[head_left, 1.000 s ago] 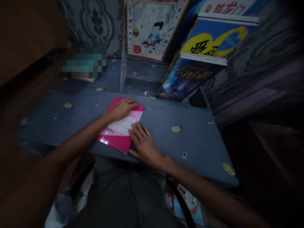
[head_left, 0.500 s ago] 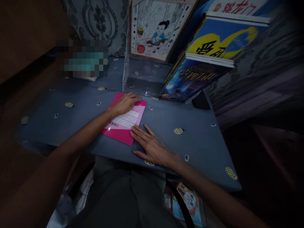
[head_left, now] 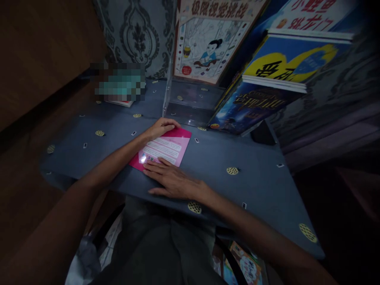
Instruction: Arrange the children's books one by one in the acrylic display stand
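A thin pink booklet (head_left: pixel 185 143) lies flat on the cloth-covered table, its printed white text panels facing up. My left hand (head_left: pixel 162 128) is at its far edge, fingers bent together over that edge with the thumb on top; the fingertips are partly hidden. Across the near part of the booklet lies my right hand (head_left: pixel 170 180), flat and palm down, fingers stretched out and thumb apart. It covers much of the near edge.
A clear acrylic stand (head_left: pixel 190 115) is just beyond the booklet. Right of it, several books stand in tiers, with a dark blue book (head_left: pixel 252 105) in front. A coloring-style book (head_left: pixel 208 51) leans behind. At the far left lies a blurred-out teal item (head_left: pixel 124 83).
My right hand has slid left along the booklet's near side and now covers more of it. My left hand has bent its fingers at the far edge. The camera view has shifted.
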Demonstrator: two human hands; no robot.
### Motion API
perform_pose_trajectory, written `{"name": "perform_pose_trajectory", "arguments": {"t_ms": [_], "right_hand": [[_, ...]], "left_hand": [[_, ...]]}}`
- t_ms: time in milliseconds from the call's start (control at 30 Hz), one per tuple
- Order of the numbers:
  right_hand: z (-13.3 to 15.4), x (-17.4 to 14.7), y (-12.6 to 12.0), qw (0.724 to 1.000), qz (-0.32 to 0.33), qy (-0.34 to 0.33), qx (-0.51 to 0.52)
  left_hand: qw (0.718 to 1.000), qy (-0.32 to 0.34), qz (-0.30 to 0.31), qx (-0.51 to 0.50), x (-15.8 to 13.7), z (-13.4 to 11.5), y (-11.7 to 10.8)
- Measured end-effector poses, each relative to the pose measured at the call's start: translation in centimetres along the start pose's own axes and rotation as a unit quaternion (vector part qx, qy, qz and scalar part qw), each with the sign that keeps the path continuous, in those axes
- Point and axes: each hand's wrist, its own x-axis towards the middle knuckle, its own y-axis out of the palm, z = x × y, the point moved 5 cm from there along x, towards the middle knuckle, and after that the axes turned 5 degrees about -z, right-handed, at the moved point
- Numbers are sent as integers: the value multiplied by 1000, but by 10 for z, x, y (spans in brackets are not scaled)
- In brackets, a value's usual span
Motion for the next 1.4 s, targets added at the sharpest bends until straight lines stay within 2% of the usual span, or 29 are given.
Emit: {"name": "perform_pose_trajectory", "arguments": {"t_ms": [133,233,333,467,600,800,833,967,1067,1200,1300,1400], "right_hand": [[1,41,9,1000,-4,-20,-22],[2,53,16,998,-9,-23,-50],[4,44,17,998,-18,-19,-57],[8,16,14,999,-27,-6,-39],[2,-12,9,997,-58,43,6],[-52,-42,-9,968,-165,187,34],[-63,-45,-13,963,-172,207,24],[-101,-47,-33,942,-178,281,-31],[-117,-43,-45,926,-183,323,-65],[-123,-40,-47,912,-185,352,-97],[-122,-39,-43,912,-183,349,-111],[-120,-39,-43,911,-185,351,-115]], "left_hand": [[998,-27,-11,-60,1,1,-2],[998,-27,-3,-53,0,0,0],[1000,-18,10,-17,-2,-2,3],[1000,-10,16,15,-4,-4,7],[999,-2,-7,31,-6,-8,5],[983,17,-88,158,-24,-16,-12],[979,21,-101,178,-31,-18,-17],[931,5,-170,323,-66,-27,-37],[920,-34,-175,349,-90,-30,-41],[940,-74,-169,287,-101,-34,-37],[965,-125,-193,128,-98,-34,-39],[950,-185,-247,-48,-95,-30,-46]]}}
